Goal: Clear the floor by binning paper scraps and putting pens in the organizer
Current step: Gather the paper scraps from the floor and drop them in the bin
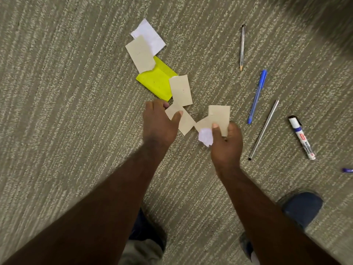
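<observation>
Paper scraps lie on the carpet: a white scrap (150,36), a tan scrap (140,53), a yellow folded paper (155,81) and another tan scrap (181,90). My left hand (159,124) pinches a tan scrap (186,122) between thumb and fingers. My right hand (226,142) holds tan scraps (218,115) and a crumpled white wad (205,136). To the right lie a pencil (242,47), a blue pen (257,97), a thin silver pen (264,130) and a whiteboard marker (301,137).
Beige striped carpet (66,111) covers the whole floor. A purple pen tip (347,170) shows at the right edge. My shoes (302,206) stand at the bottom. A dark blurred shape (332,18) sits at the top right.
</observation>
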Motion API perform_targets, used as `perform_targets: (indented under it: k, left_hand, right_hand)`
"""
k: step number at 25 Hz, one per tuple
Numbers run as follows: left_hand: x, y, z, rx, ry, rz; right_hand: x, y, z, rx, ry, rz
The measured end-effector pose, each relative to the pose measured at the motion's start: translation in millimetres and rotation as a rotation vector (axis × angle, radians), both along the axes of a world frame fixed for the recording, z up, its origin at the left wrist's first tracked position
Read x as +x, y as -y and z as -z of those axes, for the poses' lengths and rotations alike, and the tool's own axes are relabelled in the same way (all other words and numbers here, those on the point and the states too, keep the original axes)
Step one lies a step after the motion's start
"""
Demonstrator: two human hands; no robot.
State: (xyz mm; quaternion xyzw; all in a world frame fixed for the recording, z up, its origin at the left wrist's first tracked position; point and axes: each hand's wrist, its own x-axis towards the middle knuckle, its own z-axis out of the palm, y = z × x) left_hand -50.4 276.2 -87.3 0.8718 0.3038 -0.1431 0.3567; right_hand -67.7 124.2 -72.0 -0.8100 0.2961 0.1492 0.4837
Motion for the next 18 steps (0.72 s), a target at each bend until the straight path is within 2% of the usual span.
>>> perform_targets:
  k: [5,8,12,15,18]
  left_hand:
    - [-3,7,-1,0.131,-0.024,0.051]
    - [-3,10,0,0.175,-0.067,0.092]
    - [2,-4,-12,-0.096,0.074,-0.102]
    - [9,-41,-22,-0.188,0.234,-0.231]
    - [37,-81,-23,-0.269,0.291,-0.337]
  right_hand:
    - [4,15,-12,0.194,-0.056,0.171]
    - [17,9,-14,0.249,-0.060,0.168]
    - [51,-14,-3,0.133,-0.006,-0.059]
    - [78,-42,7,-0.035,0.082,-0.316]
    - [81,-70,13,-0.295,0.105,-0.563]
